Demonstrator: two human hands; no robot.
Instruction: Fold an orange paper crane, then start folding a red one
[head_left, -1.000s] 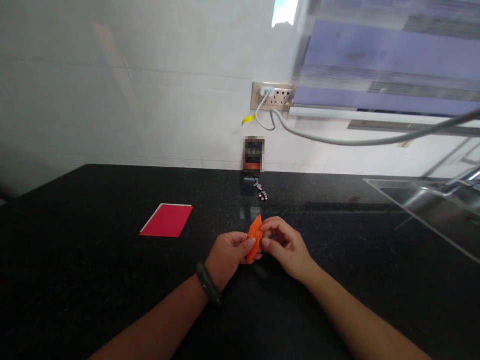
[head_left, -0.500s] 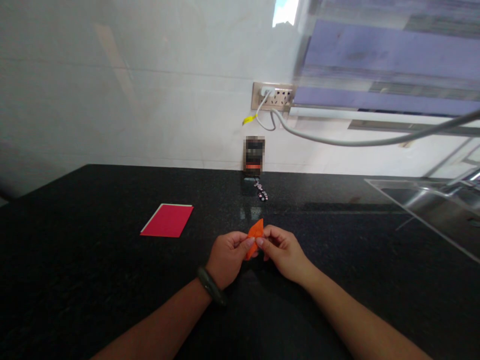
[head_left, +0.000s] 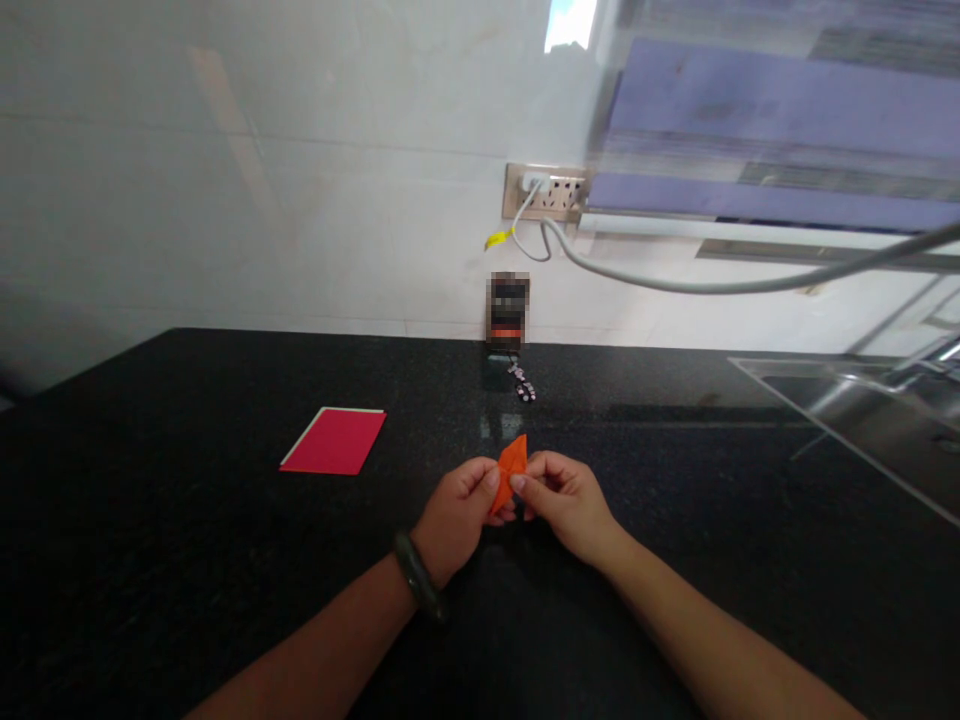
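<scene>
A small folded orange paper piece (head_left: pixel 512 463) stands point-up between both hands, just above the black countertop (head_left: pixel 187 560). My left hand (head_left: pixel 455 518), with a dark bracelet on its wrist, pinches the paper's left side with thumb and fingers closed. From the right, my right hand (head_left: pixel 566 505) pinches the same piece with its fingertips closed on it. The lower part of the paper is hidden behind my fingers.
A stack of red paper sheets (head_left: pixel 334 441) lies flat to the left. A small dark device (head_left: pixel 508 312) leans on the wall at the back, with a small chain (head_left: pixel 523 383) before it. A wall socket (head_left: pixel 544 192) feeds a grey cable (head_left: pixel 675 282). A steel sink (head_left: pixel 877 410) sits far right.
Both hands have closed in slightly on the orange paper. My right fingers came down from its tip to its side. The paper stays between them.
</scene>
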